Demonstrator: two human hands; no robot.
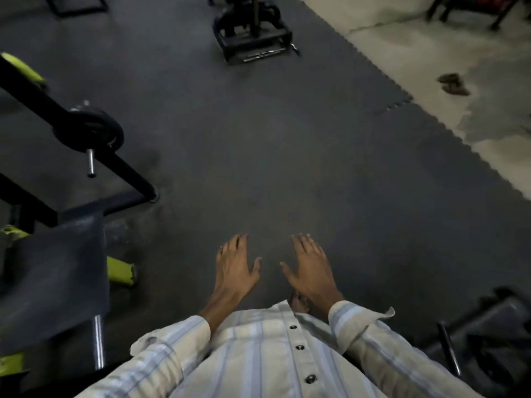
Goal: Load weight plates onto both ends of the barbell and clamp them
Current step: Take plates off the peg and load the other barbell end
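Both of my hands hover palm-down over the dark rubber floor, low in the middle of the view. My left hand (pixel 237 265) and my right hand (pixel 310 268) are a short gap apart, fingers spread, holding nothing. A black weight plate (pixel 94 130) sits on a short chrome peg (pixel 90 165) of a black frame at the left, well away from both hands. A black rack (pixel 253 33) with several dark plates stands at the top centre. No barbell shows clearly.
A black-and-yellow machine frame (pixel 126 170) with a padded seat (pixel 57 277) fills the left side. Dark equipment with a chrome rod (pixel 449 349) lies at the lower right. Bare concrete (pixel 459 53) starts beyond the mat's jagged edge at the upper right.
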